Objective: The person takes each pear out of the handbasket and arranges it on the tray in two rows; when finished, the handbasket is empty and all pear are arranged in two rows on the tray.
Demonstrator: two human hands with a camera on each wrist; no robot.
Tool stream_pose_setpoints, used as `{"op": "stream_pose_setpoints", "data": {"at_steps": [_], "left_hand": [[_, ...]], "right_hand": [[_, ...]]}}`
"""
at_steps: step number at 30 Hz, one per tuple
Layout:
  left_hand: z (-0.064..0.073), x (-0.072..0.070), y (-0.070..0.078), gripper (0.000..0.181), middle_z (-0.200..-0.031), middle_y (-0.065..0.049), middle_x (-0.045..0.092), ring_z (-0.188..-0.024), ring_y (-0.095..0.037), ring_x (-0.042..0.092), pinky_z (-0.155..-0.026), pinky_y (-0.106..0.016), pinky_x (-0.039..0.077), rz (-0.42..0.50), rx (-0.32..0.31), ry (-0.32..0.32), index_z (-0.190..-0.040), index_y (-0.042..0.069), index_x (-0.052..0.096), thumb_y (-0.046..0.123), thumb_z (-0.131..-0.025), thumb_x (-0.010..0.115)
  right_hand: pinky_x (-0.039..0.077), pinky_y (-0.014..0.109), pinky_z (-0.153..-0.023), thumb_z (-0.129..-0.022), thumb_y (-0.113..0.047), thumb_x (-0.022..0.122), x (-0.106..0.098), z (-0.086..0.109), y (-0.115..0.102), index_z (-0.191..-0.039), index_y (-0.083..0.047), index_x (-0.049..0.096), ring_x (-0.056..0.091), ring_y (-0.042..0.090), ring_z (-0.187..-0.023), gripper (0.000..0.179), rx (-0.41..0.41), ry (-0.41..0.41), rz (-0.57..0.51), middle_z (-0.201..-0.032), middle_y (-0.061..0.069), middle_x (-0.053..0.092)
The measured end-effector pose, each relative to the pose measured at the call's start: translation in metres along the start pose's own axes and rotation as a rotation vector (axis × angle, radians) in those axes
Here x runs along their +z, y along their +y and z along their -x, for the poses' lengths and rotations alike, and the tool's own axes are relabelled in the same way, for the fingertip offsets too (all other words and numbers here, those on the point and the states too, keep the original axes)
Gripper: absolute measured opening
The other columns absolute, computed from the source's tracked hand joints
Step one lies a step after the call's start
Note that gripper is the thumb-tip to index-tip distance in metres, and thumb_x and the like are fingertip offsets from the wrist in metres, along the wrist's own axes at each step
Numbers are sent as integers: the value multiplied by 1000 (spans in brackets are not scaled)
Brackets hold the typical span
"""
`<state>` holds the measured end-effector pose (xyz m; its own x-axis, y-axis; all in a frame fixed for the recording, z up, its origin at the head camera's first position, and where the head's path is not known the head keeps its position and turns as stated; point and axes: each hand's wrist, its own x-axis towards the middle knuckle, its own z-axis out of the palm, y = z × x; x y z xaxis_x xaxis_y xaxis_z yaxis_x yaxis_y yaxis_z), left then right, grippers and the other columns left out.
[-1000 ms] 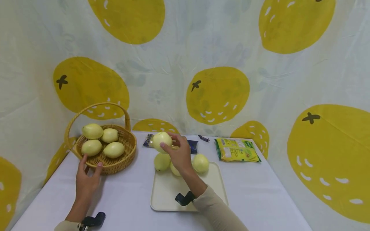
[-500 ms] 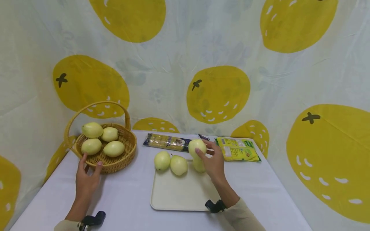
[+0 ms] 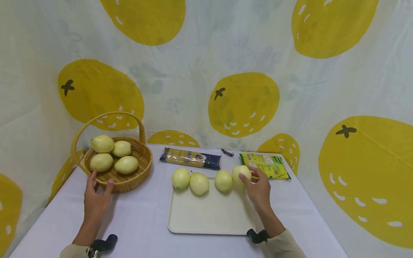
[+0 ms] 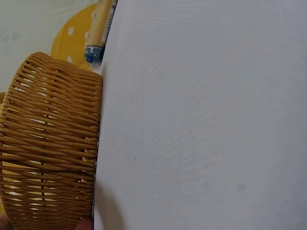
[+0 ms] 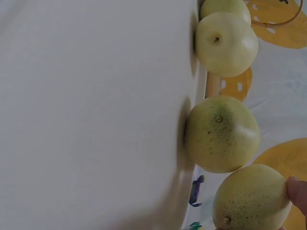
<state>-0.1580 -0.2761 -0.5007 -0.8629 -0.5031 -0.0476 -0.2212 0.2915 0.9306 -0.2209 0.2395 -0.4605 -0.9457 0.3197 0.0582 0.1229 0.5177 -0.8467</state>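
My right hand (image 3: 259,188) pinches a pale yellow-green pear (image 3: 241,173) between thumb and fingers, at the back right corner of the cream tray (image 3: 211,218). In the right wrist view, this held pear (image 5: 253,199) is right beside another speckled pear (image 5: 222,134). Three more pears stand along the tray's back edge, among them one with a stem (image 3: 199,184). On the left, my left hand (image 3: 98,199) has its fingers spread at the front of a wicker basket (image 3: 129,185), fingertips at its rim and wall. Several pears, including a front one (image 3: 126,165), lie in the basket.
Behind the tray lies a long blue and gold packet (image 3: 190,158). A yellow-green bag (image 3: 267,165) lies at the back right, with a small dark purple item (image 3: 227,153) between them. The basket's tall handle (image 3: 106,116) arches upward. A fruit-print curtain (image 3: 180,89) closes off the back.
My right hand has carried the pear rightward across the tray's back edge and down to its right corner, uncovering the packet and the other pears. The left hand stays at the basket.
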Motion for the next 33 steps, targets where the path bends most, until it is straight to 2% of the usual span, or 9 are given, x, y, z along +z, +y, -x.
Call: {"op": "stream_pose_setpoints", "data": {"at_steps": [5,9,14,20,27,30,33], "left_hand": [[-1,0,0,81,-181,-4,-3,-166,-41,13,-121,-68,38,4,-4,-6,-172,40,1,52,-109,50],[-1,0,1,81,-181,-5,-3,-166,-41,12,-121,-68,38,3,-5,-9,-172,41,1,52,-109,50],[0,-1,2,81,-181,-4,-3,-166,-40,12,-122,-68,36,9,-3,-8,-172,41,1,52,-109,50],[-1,0,1,81,-181,-5,-4,-166,-40,12,-121,-68,37,12,-6,-11,-171,42,0,53,-109,50],[-2,-1,-1,82,-181,-4,-2,-166,-39,13,-122,-67,37,11,-1,-8,-171,42,1,53,-108,51],[-2,-1,-1,82,-181,-3,-2,-166,-38,13,-122,-67,37,17,6,-11,-171,42,1,52,-108,52],[-2,-1,-1,81,-181,-3,-3,-166,-39,12,-122,-67,37,23,14,-14,-172,41,2,51,-109,52]], "right_hand": [[54,31,-86,-97,-36,80,2,-3,10,-147,-13,62,64,35,-114,57,2,-21,21,-131,20,63],[52,31,-86,-97,-37,80,5,-5,17,-147,-14,61,64,35,-117,58,24,-59,31,-133,20,62],[57,39,-93,-97,-38,80,10,-7,22,-148,-16,60,64,36,-123,59,34,-122,41,-137,19,60],[56,51,-104,-95,-32,82,9,-6,26,-153,-15,56,64,40,-130,65,-7,-149,60,-142,22,60],[56,55,-110,-94,-28,83,0,-4,18,-151,-8,57,59,43,-135,66,-89,-83,96,-145,25,57],[55,53,-112,-95,-29,83,-2,-1,8,-150,-11,58,54,40,-138,64,-108,-49,90,-144,22,54],[54,53,-113,-93,-27,85,0,4,-7,-147,-13,61,54,39,-137,61,-166,-6,65,-141,19,54]]}}
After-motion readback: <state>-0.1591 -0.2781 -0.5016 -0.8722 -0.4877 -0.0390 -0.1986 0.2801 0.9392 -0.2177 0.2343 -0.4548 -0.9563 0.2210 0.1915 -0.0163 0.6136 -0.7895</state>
